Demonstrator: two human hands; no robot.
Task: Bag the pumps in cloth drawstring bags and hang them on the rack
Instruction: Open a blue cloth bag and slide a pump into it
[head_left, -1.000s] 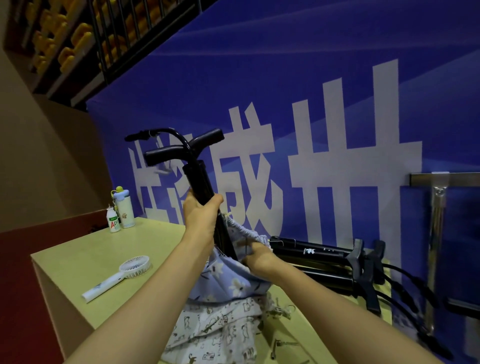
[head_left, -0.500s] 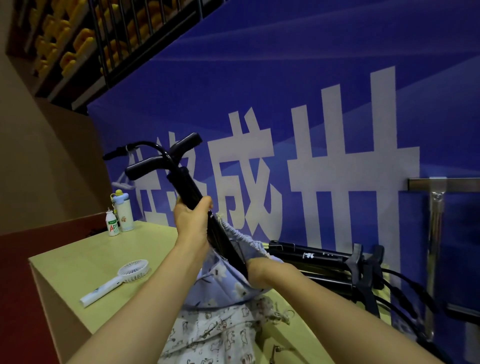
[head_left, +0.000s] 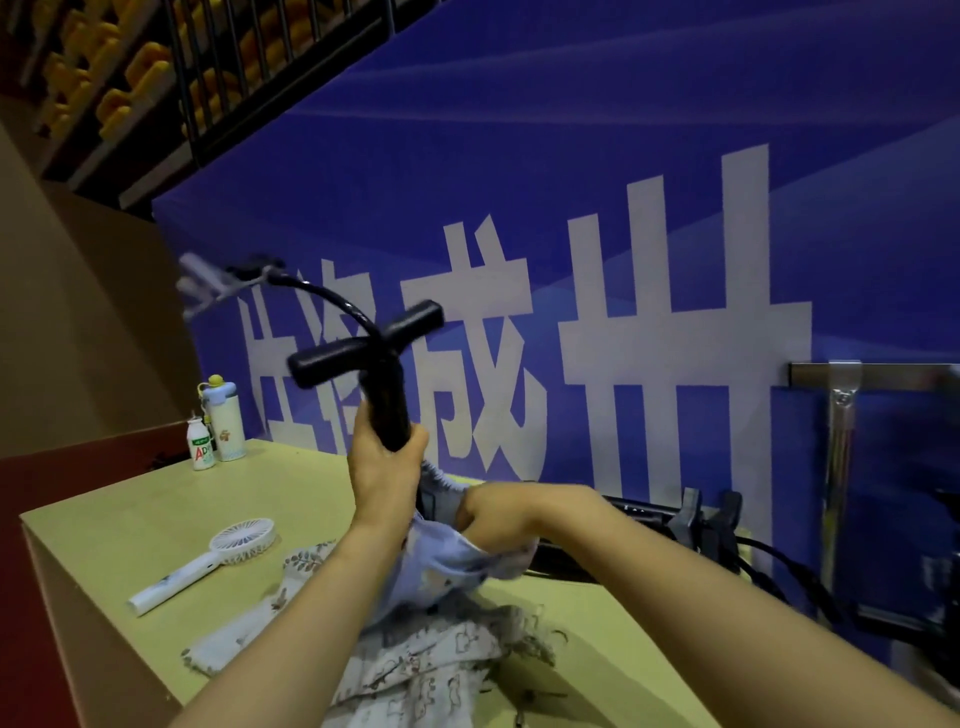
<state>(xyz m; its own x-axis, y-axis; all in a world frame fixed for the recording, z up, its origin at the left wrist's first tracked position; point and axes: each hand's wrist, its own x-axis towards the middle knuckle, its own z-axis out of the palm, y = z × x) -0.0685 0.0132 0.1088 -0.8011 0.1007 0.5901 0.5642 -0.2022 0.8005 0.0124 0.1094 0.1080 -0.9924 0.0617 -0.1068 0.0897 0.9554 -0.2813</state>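
My left hand (head_left: 382, 467) grips the barrel of a black pump (head_left: 382, 379) just below its T-handle and holds it nearly upright; its hose arcs up to the left. The pump's lower part is inside a light blue flowered drawstring bag (head_left: 441, 566). My right hand (head_left: 498, 514) is closed on the gathered rim of that bag beside the barrel. More printed cloth bags (head_left: 415, 670) lie on the table under my arms. Other black pumps (head_left: 691, 519) lie along the wall to the right. The metal rack (head_left: 841, 441) stands at the far right.
The pale wooden table (head_left: 130, 514) carries a white hand-held fan (head_left: 208, 561), a small drink bottle (head_left: 200, 447) and a white flask (head_left: 226, 421) at its far left corner. A blue banner wall rises right behind. The table's left edge drops to a red floor.
The pump has swung from leaning left to nearly upright and sits lower in the bag. My right hand has pulled the bag's rim up around the barrel.
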